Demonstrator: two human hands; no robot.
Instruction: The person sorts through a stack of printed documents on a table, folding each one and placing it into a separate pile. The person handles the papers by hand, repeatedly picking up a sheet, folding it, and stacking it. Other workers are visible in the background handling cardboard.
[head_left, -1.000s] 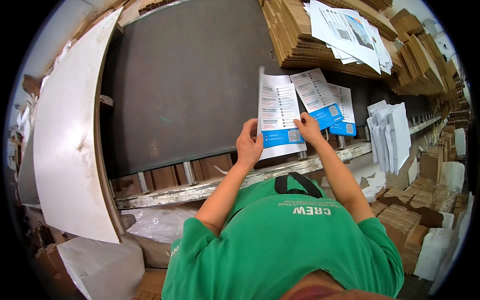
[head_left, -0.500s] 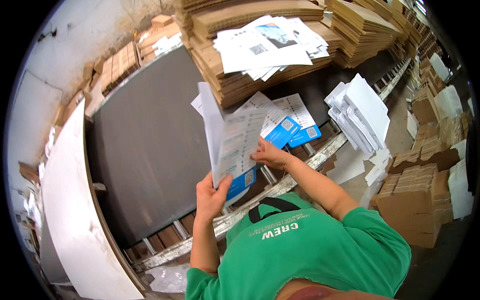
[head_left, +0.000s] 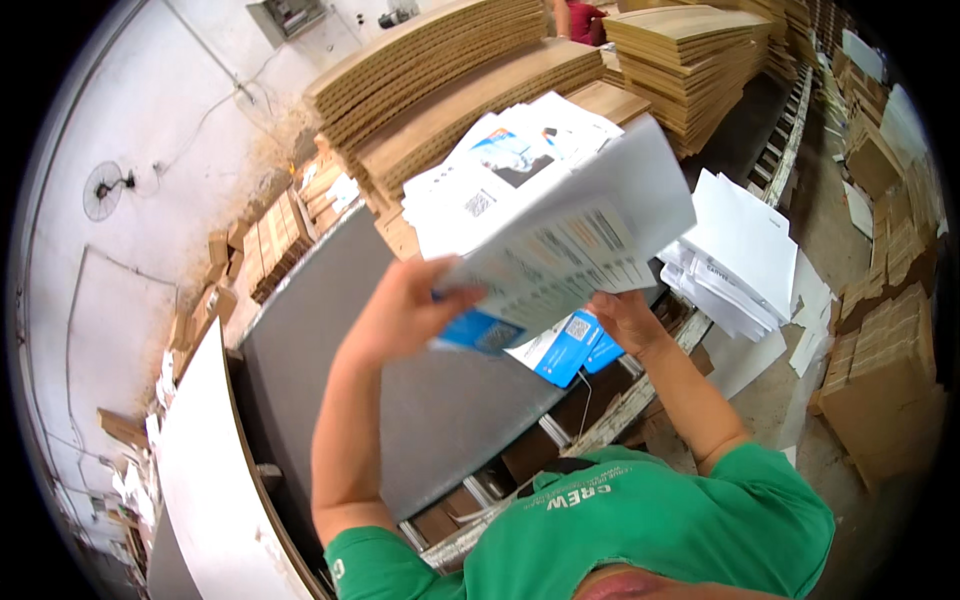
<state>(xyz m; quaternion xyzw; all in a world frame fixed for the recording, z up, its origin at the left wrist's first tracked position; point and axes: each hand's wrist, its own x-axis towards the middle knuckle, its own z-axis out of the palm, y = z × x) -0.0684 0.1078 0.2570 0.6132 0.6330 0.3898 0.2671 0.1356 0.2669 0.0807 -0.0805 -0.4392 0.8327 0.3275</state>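
My left hand (head_left: 415, 300) grips folded printed leaflets (head_left: 560, 245), white with a blue end, between thumb and fingers. They are raised and tilted over the belt, and their far end hides part of what lies behind. My right hand (head_left: 628, 322) is just under their lower edge, its fingers curled together. Whether it pinches the leaflet edge or something else is hidden. Beside that hand, more blue-ended leaflets (head_left: 572, 350) lie at the near edge of the belt. Behind the held leaflets, a loose pile of printed sheets (head_left: 480, 180) rests on stacked cardboard.
Tall stacks of flat cardboard (head_left: 440, 75) stand beyond the grey conveyor belt (head_left: 310, 350). To the right is a pile of white papers (head_left: 745, 250), with cardboard boxes (head_left: 880, 380) farther right. A white panel (head_left: 220, 470) stands at left. Another person in red (head_left: 583, 22) is partly visible behind.
The left hand has lifted the leaflets up and forward, turning them from upright to slanting right. The right hand has moved right. The view has shifted, showing more of the wall.
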